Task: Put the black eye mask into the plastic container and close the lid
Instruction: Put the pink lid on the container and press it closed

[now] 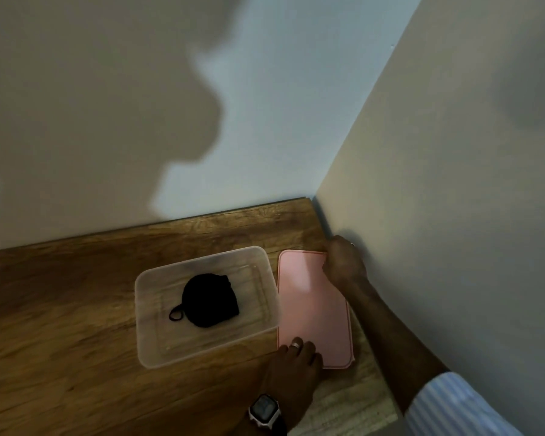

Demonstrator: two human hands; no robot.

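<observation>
now the black eye mask (209, 299) lies in the plastic container (202, 347), and at its 3 o'clock both the left hand (296, 361) and the right hand (343, 262) grip the pink lid (312, 306) by its ends.

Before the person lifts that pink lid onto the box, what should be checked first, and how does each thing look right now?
1. Mask inside the container: ok, it lies on the bottom.
2. Nothing hanging over the rim: ok, the mask's loop stays inside.
3. Lid within reach: ok, it lies flat on the table just right of the container.
4. Left hand on the lid: ok, fingers rest on its near corner.
5. Right hand on the lid: ok, it is at the far corner, though whether its grip is closed cannot be told.
6. Lid facing the right way up: cannot tell.
</observation>
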